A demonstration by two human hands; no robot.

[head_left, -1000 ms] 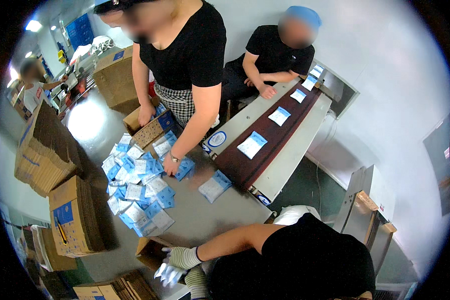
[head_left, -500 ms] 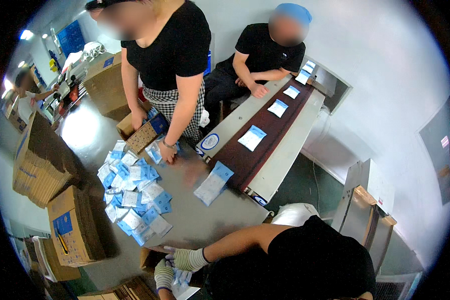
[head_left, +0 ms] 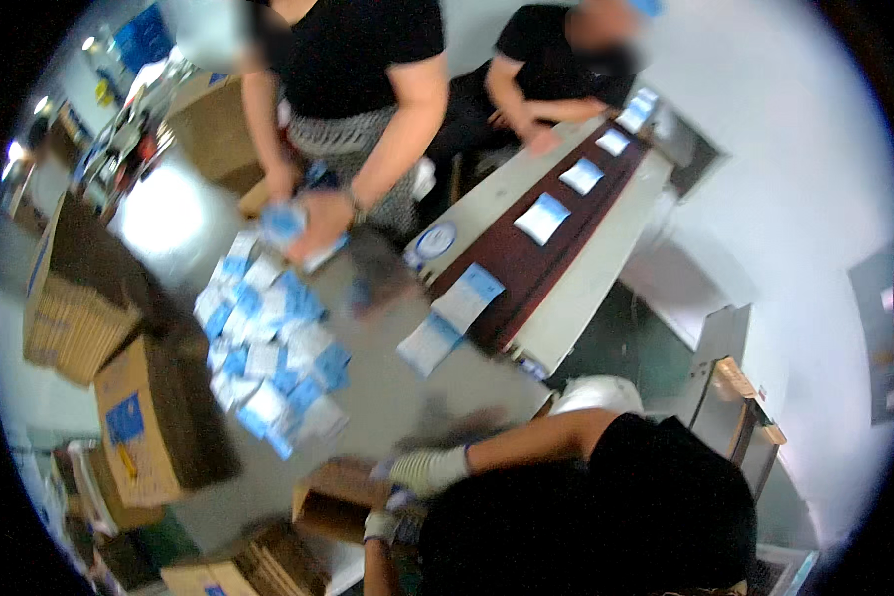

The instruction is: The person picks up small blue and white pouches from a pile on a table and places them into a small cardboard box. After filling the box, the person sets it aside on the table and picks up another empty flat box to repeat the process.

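Pointing toward a cardboard box [head_left: 340, 489], the right hand [head_left: 420, 473] lies near the left hand [head_left: 381, 524], grips too blurred to tell.

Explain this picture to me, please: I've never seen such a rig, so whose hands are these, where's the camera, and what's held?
No robot here: the hands are a person's, in striped gloves. A fisheye camera on that person's head looks down, so straight edges bend. The right hand and left hand are at a small open cardboard box; blur hides whether they grip anything else. On the grey table lies a pile of blue-and-white packets. More packets lie along a dark red belt. Co-workers are beyond.
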